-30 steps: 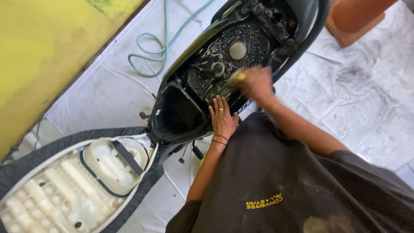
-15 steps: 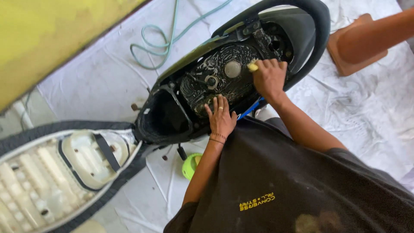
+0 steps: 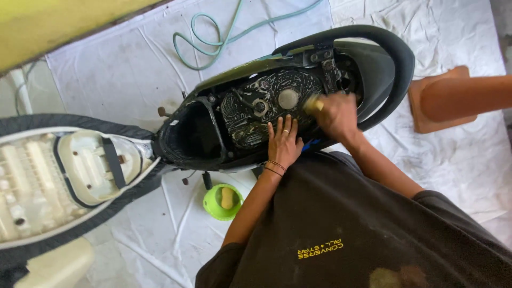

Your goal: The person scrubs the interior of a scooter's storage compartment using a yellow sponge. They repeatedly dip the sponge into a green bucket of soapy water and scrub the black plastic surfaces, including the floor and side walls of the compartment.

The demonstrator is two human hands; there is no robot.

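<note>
Since the earlier frame, the right hand (image 3: 336, 114) has shifted a little toward the rear of the scooter's open compartment (image 3: 256, 114), and the green bowl (image 3: 222, 202) now shows fully on the floor. This hand is blurred; its fingers are curled tightly around a small yellow sponge (image 3: 316, 104), pressed against the soapy black surface beside the round cap (image 3: 288, 98). Meanwhile the left hand (image 3: 284, 141) lies flat, fingers spread and holding nothing, on the compartment's near edge. Farther left, the raised seat (image 3: 64, 176) shows its pale underside, and a green hose (image 3: 213, 42) lies on the white sheet (image 3: 106, 69).
</note>
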